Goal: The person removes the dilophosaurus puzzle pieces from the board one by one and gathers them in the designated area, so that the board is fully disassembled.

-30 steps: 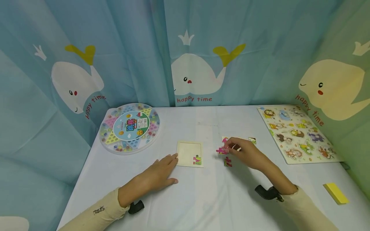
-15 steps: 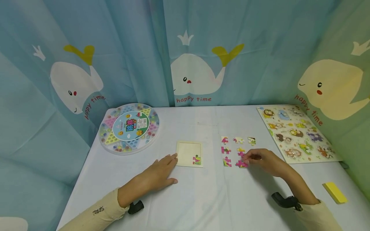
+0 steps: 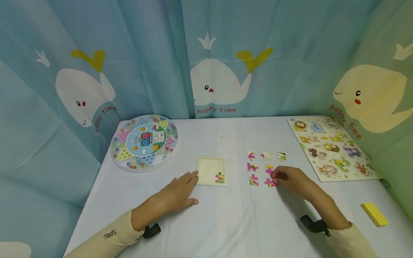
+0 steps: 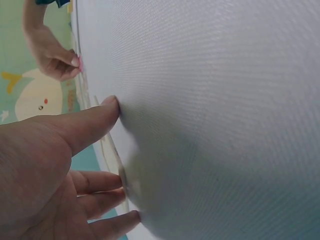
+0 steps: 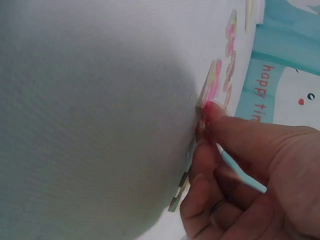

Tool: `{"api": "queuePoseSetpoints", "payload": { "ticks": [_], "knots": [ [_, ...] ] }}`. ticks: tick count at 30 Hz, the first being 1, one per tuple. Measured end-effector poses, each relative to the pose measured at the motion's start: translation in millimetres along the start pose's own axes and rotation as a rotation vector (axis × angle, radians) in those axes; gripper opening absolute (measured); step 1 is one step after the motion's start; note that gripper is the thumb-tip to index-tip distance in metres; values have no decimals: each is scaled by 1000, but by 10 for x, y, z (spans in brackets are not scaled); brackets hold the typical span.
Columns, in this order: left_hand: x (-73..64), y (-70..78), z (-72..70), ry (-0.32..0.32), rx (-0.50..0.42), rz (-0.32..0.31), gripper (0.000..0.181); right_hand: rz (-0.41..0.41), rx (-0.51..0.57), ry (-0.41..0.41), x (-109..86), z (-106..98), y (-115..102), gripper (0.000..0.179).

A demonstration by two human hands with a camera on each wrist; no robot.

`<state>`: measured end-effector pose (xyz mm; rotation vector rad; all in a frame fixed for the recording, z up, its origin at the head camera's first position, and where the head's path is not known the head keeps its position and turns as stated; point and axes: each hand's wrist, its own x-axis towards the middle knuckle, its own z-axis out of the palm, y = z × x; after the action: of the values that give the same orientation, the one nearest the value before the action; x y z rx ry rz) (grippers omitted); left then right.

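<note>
My left hand [image 3: 176, 194] lies palm down on the white cloth with fingers extended, fingertips at the left edge of a small square wooden puzzle tray [image 3: 208, 166]. One pink and green jigsaw piece [image 3: 219, 178] sits in the tray's near right corner. To the right of the tray, my right hand [image 3: 292, 182] pinches a pink jigsaw piece [image 5: 212, 82] between thumb and fingers, low over the cloth. Several more jigsaw pieces [image 3: 252, 167] lie spread in loose rows behind and left of this hand. Its fingers partly cover the pinched piece.
A round Chinese checkers set [image 3: 146, 139] with coloured marbles lies at the back left. An animal picture board [image 3: 332, 148] is at the back right, and a yellow block [image 3: 375, 214] near the right edge. A blue whale-print curtain [image 3: 155, 71] hangs behind the table.
My right hand has left a pink piece in the left row and moved right and nearer, to the pink piece at the near right. The left hand stays put.
</note>
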<state>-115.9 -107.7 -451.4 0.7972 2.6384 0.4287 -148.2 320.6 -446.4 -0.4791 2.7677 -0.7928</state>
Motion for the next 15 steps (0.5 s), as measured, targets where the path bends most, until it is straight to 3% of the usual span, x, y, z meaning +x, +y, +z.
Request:
{"api": "queuePoseSetpoints", "payload": {
  "ticks": [9, 15],
  "knots": [
    [3, 27, -20, 9, 17, 9, 78, 2, -29, 44, 76, 75, -147, 19],
    [6, 28, -14, 5, 20, -4, 78, 4, 11, 39, 231, 183, -447, 22]
  ]
}}
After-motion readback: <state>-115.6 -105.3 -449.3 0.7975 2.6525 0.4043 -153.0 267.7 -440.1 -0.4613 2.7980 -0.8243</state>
